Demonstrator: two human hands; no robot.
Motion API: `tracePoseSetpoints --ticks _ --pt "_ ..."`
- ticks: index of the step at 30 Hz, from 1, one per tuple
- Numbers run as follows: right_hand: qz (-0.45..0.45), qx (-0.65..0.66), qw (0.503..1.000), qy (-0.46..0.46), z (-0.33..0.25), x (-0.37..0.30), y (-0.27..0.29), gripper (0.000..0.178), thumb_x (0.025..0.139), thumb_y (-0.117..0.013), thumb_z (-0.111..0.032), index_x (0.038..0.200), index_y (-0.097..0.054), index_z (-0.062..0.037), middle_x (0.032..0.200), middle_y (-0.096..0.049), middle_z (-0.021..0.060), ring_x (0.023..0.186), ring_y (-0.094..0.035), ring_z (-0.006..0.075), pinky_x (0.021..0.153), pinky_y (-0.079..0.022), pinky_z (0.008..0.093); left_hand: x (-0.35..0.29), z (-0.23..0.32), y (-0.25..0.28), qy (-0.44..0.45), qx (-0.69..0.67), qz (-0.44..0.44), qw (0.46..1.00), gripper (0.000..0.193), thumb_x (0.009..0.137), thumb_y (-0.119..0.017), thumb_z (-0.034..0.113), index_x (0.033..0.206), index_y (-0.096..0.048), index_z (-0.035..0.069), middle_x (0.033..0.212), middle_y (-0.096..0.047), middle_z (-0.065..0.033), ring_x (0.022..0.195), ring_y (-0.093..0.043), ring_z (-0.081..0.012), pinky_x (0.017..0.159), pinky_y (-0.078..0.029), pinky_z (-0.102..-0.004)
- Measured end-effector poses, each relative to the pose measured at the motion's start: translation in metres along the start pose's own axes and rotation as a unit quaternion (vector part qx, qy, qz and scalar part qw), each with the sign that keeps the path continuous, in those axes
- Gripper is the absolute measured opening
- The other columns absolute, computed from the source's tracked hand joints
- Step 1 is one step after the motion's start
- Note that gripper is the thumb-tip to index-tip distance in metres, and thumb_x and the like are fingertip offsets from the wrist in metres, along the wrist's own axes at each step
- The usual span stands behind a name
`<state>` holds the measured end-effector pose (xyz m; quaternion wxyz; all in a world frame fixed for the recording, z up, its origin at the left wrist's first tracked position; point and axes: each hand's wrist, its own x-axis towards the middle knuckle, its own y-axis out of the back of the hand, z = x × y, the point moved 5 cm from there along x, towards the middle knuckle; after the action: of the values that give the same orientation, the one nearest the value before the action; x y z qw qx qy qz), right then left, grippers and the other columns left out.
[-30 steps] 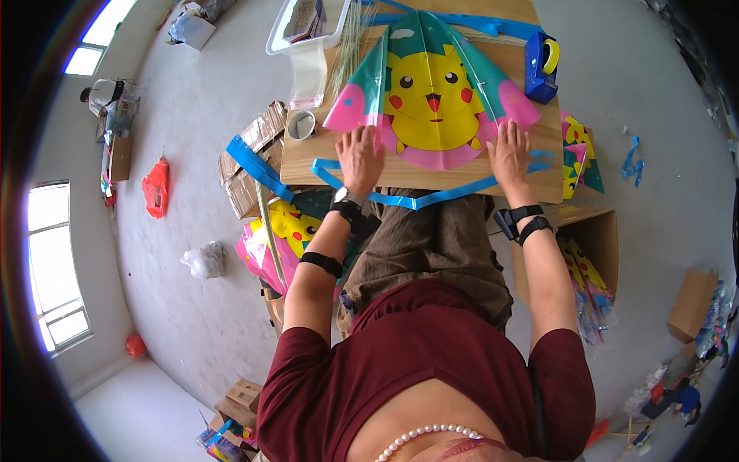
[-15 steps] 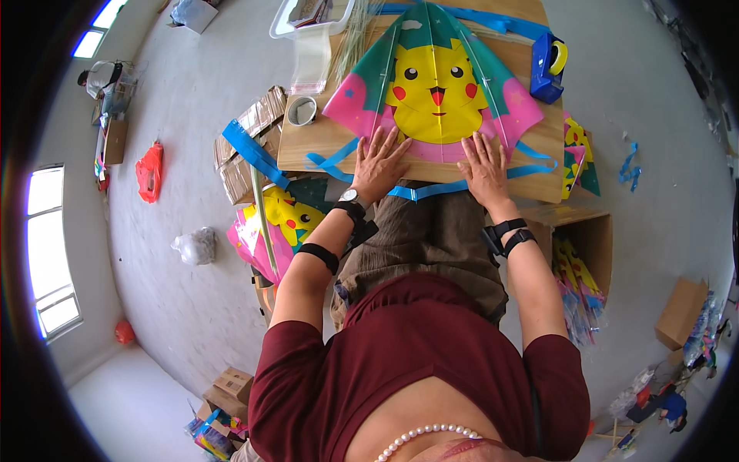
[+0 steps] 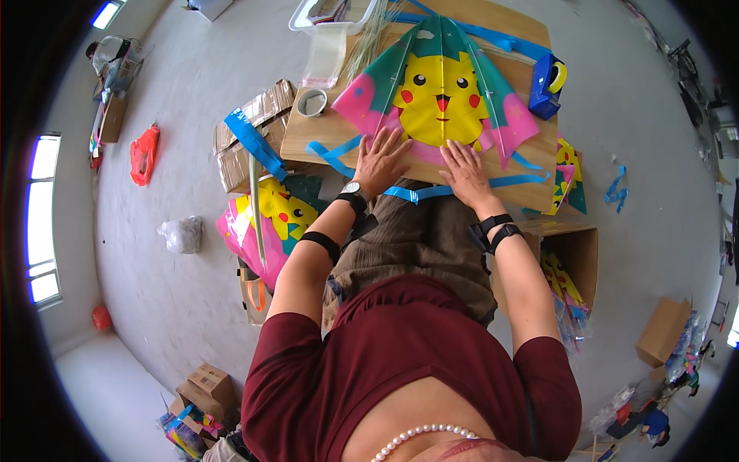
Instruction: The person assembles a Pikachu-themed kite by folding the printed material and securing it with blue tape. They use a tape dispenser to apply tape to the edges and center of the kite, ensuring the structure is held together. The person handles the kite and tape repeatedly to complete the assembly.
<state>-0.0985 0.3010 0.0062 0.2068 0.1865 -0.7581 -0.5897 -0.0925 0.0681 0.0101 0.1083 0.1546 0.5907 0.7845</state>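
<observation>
A kite (image 3: 441,100) with a yellow cartoon face on green and pink lies flat on the wooden table (image 3: 308,138), thin rods running down it. My left hand (image 3: 381,160) rests palm down near its lower left edge, fingers spread. On the lower middle edge lies my right hand (image 3: 466,172), flat with fingers stretched out; neither hand grips anything. A blue ribbon tail (image 3: 419,194) loops from the kite's sides and hangs along the table's near edge, passing under both hands.
A blue tape dispenser (image 3: 545,91) stands at the table's right edge. At the left are a small round tub (image 3: 312,103), clear plastic sleeves (image 3: 323,58) and thin sticks (image 3: 368,48). More kites (image 3: 279,212) hang left of my legs; an open carton (image 3: 581,250) stands to the right.
My right hand has slid left along the kite's lower edge, nearer my left hand. My left hand stays about where it was on the kite. The whole view has shifted slightly.
</observation>
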Motion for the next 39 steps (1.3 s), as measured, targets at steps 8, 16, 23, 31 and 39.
tracePoseSetpoints --ticks 8,16,23,31,39 --pt "-0.052 0.03 0.997 0.054 0.023 -0.007 -0.001 0.06 0.102 -0.059 -0.038 0.158 -0.041 -0.0259 0.166 -0.031 0.0126 0.154 -0.027 0.0326 0.125 -0.022 0.0511 -0.004 -0.002 0.0 -0.004 0.001 0.006 1.0 0.069 0.092 -0.069 0.041 0.156 -0.043 0.03 0.165 -0.035 -0.0055 0.155 -0.025 -0.0286 0.12 -0.017 -0.0669" --pt "-0.179 0.058 0.977 0.097 0.022 0.002 0.016 0.052 0.103 -0.058 -0.042 0.154 -0.048 -0.0354 0.169 -0.02 0.019 0.156 -0.017 0.0401 0.126 -0.018 0.0525 -0.006 -0.01 -0.008 0.011 -0.011 -0.012 1.0 0.073 0.093 -0.067 0.043 0.158 -0.04 0.029 0.169 -0.028 -0.0086 0.158 -0.018 -0.031 0.124 -0.011 -0.0639" --pt "-0.139 0.003 0.983 0.118 0.008 0.009 0.03 0.045 0.102 -0.058 -0.035 0.146 -0.059 -0.0275 0.155 -0.046 0.0222 0.146 -0.039 0.0414 0.121 -0.028 0.0549 -0.009 -0.009 -0.014 0.006 -0.037 0.021 0.999 0.069 0.092 -0.068 0.043 0.155 -0.045 0.029 0.167 -0.031 -0.009 0.157 -0.019 -0.0336 0.125 -0.01 -0.0639" --pt "0.04 0.089 0.994 0.049 -0.029 0.046 -0.007 0.055 0.108 -0.048 -0.035 0.154 -0.043 -0.0073 0.158 -0.043 0.017 0.148 -0.038 0.0341 0.122 -0.027 0.0517 -0.005 -0.03 0.013 0.038 -0.077 0.146 0.986 0.063 0.091 -0.067 0.038 0.147 -0.053 0.012 0.154 -0.045 -0.0146 0.149 -0.032 -0.0342 0.121 -0.02 -0.0591" --pt "0.053 -0.033 0.998 0.025 -0.038 0.044 -0.025 0.059 0.106 -0.047 -0.037 0.157 -0.039 -0.0075 0.162 -0.039 0.0132 0.15 -0.035 0.031 0.124 -0.023 0.0496 0.003 -0.171 0.064 0.245 0.07 0.177 0.951 0.045 0.095 -0.062 0.04 0.119 -0.07 0.003 0.124 -0.06 -0.0117 0.132 -0.046 -0.0292 0.117 -0.016 -0.0583"
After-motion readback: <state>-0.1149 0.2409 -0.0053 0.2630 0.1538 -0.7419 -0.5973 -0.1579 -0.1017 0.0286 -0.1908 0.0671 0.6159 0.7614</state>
